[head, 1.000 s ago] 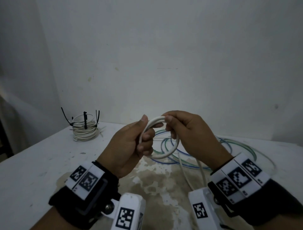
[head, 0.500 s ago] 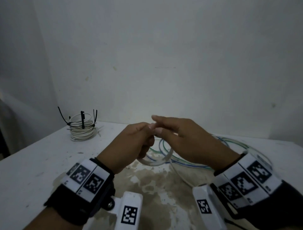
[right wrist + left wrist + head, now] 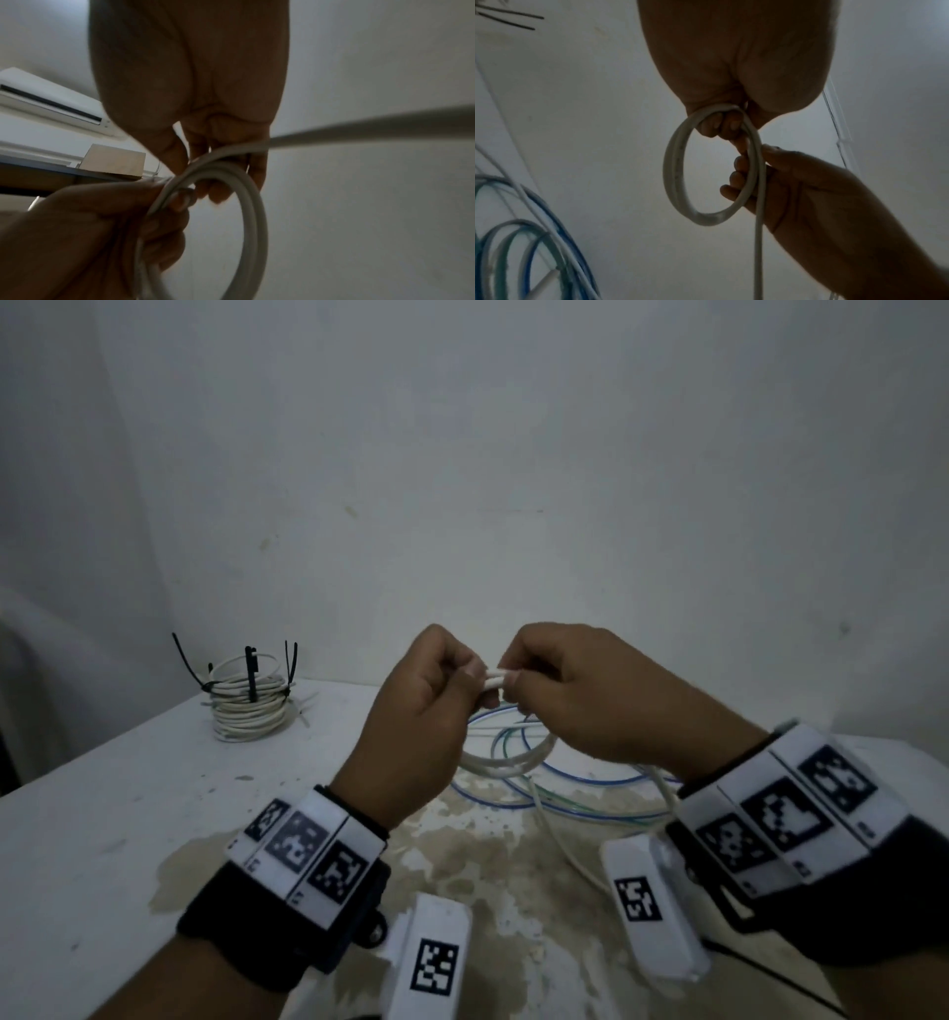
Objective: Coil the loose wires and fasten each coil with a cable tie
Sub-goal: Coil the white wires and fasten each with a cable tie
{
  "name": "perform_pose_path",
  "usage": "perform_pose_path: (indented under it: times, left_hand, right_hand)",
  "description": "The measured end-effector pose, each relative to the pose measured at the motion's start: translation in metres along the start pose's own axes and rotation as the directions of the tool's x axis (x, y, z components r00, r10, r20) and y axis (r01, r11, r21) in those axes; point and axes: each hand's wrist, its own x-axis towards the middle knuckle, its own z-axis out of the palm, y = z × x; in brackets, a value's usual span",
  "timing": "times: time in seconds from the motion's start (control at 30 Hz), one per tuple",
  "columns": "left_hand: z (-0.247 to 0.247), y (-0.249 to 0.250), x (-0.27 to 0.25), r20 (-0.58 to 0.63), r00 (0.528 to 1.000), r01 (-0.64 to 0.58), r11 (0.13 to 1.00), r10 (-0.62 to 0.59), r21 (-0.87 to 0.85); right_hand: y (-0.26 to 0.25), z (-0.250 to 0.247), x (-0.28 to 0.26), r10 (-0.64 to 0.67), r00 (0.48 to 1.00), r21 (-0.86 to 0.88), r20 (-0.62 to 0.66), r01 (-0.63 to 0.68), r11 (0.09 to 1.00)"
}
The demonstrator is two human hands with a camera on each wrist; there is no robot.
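A white wire (image 3: 494,679) is held above the table by both hands. My left hand (image 3: 464,683) grips the top of a small loop (image 3: 508,759) of about two turns, which hangs below the fists. My right hand (image 3: 516,683) pinches the same wire right beside it. In the left wrist view the loop (image 3: 677,174) hangs from my left hand's curled fingers (image 3: 718,127), and the right hand (image 3: 795,192) holds its far side. The wire's tail (image 3: 562,839) runs down to the table. The right wrist view has the loop (image 3: 253,213) under my right hand's fingers (image 3: 218,190).
A finished white coil (image 3: 249,706) bound with black cable ties (image 3: 251,677) stands at the table's back left. Loose blue and green wires (image 3: 575,775) lie on the stained table (image 3: 128,814) under and behind my hands. A white wall stands close behind.
My right hand has swept round over the left and come back to pinch the wire. Both hands have risen, and the loop now hangs lower beneath them.
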Motion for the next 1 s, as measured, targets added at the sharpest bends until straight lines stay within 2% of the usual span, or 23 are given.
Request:
perform_pose_path:
  times: [0.07,0.13,0.2,0.23,0.27,0.3,0.33,0.37,0.4,0.43,0.47,0.5,0.53,0.57,0.6,0.63,0.67,0.73,0.8,0.9,1.0]
  left_hand:
    - [0.0,-0.002,0.002,0.035,0.998,-0.056,0.99,0.052,0.127]
    - [0.002,-0.001,0.004,0.02,0.996,-0.088,0.976,0.085,0.199]
    - [0.009,-0.001,0.005,-0.064,0.992,-0.088,0.969,0.105,0.231]
    - [0.014,-0.001,0.004,-0.146,0.985,-0.054,0.974,0.088,0.221]
    - [0.02,-0.002,0.001,-0.221,0.975,0.019,0.979,0.026,0.201]
    - [0.027,-0.003,-0.004,-0.231,0.968,0.14,0.978,-0.101,0.156]
    - [0.036,-0.003,-0.011,-0.137,0.944,0.316,0.943,-0.301,0.104]
    - [0.045,-0.004,-0.02,0.052,0.847,0.525,0.848,-0.528,0.07]
    - [0.054,-0.004,-0.028,0.268,0.663,0.715,0.697,-0.699,0.047]
    - [0.062,-0.005,-0.033,0.464,0.454,0.852,0.523,-0.761,0.025]
    - [0.069,-0.008,-0.037,0.617,0.296,0.927,0.375,-0.729,-0.001]
    - [0.075,-0.012,-0.039,0.723,0.217,0.963,0.264,-0.656,-0.05]
    - [0.08,-0.015,-0.039,0.789,0.197,0.979,0.166,-0.583,-0.121]
    - [0.085,-0.018,-0.037,0.818,0.217,0.974,0.069,-0.533,-0.214]
    - [0.091,-0.017,-0.034,0.808,0.26,0.946,-0.028,-0.528,-0.323]
    - [0.098,-0.016,-0.03,0.759,0.325,0.885,-0.103,-0.565,-0.455]
    - [0.105,-0.018,-0.025,0.664,0.391,0.796,-0.129,-0.637,-0.592]
    - [0.112,-0.023,-0.013,0.412,0.484,0.61,-0.041,-0.772,-0.792]
    - [0.111,-0.032,-0.001,0.234,0.538,0.499,0.081,-0.81,-0.863]
    - [0.103,-0.044,0.009,0.054,0.588,0.401,0.233,-0.807,-0.886]
    - [0.1,-0.055,0.01,-0.03,0.627,0.369,0.331,-0.778,-0.868]
  right_hand:
    - [-0.002,-0.006,-0.001,0.019,0.995,-0.008,0.102,-0.018,1.0]
    - [-0.002,-0.009,-0.001,0.016,0.992,-0.02,0.128,-0.013,1.0]
    - [0.0,-0.01,-0.001,-0.022,0.998,-0.074,0.066,0.027,0.997]
    - [0.004,-0.011,0.001,-0.043,0.999,-0.093,0.005,0.043,0.995]
    - [0.008,-0.014,0.002,-0.053,0.996,-0.088,-0.078,0.046,0.995]
    - [0.013,-0.017,0.004,-0.051,0.982,-0.052,-0.18,0.042,0.998]
    - [0.019,-0.022,0.006,-0.036,0.957,0.008,-0.287,0.04,0.999]
    - [0.025,-0.027,0.008,-0.008,0.923,0.084,-0.384,0.044,0.996]
    - [0.029,-0.032,0.008,0.029,0.885,0.164,-0.464,0.054,0.985]
    - [0.032,-0.035,0.008,0.073,0.849,0.25,-0.523,0.07,0.966]
    - [0.035,-0.036,0.007,0.123,0.82,0.339,-0.559,0.09,0.937]
    - [0.037,-0.036,0.005,0.171,0.799,0.42,-0.576,0.11,0.901]
    - [0.038,-0.035,0.003,0.206,0.785,0.482,-0.584,0.131,0.866]
    - [0.039,-0.034,0.0,0.231,0.773,0.523,-0.591,0.15,0.839]
    - [0.039,-0.033,-0.003,0.251,0.761,0.553,-0.598,0.166,0.816]
    - [0.04,-0.031,-0.008,0.27,0.747,0.578,-0.607,0.182,0.795]
    - [0.042,-0.03,-0.013,0.29,0.732,0.599,-0.617,0.198,0.776]
    - [0.047,-0.027,-0.024,0.339,0.703,0.643,-0.625,0.218,0.734]
    - [0.058,-0.021,-0.034,0.41,0.683,0.709,-0.605,0.227,0.667]
    - [0.079,-0.007,-0.048,0.535,0.677,0.836,-0.505,0.23,0.499]
    - [0.096,0.012,-0.059,0.617,0.695,0.925,-0.37,0.215,0.312]
